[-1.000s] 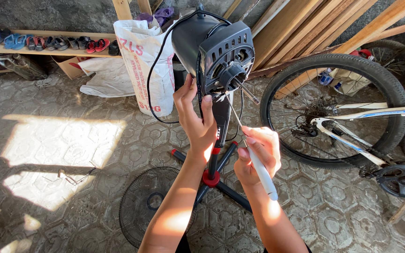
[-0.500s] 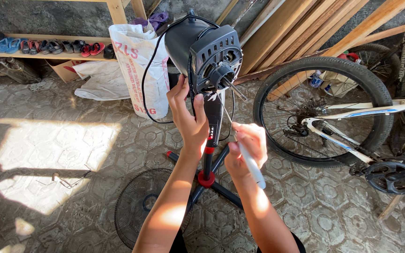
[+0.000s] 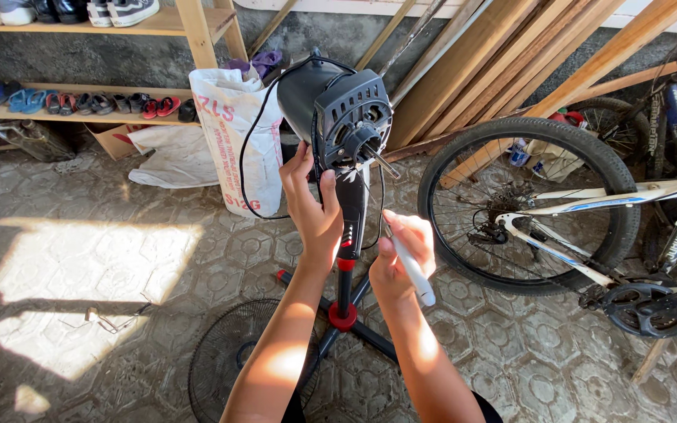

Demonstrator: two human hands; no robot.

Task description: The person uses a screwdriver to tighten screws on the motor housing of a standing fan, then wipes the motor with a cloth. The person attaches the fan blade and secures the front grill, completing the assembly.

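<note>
One black plastic fan motor (image 3: 344,106), ribbed and rounded, is gripped atop its stand by the left hand (image 3: 313,205); one white-handled screwdriver (image 3: 411,270) is clasped in the right hand (image 3: 401,254).

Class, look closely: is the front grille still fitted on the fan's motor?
No: the grille lies on the floor beside the stand, and the motor shows its bare shaft.

Home storage yard: planks (image 3: 503,55), bicycle (image 3: 558,204), shoe shelf (image 3: 80,110)
</note>
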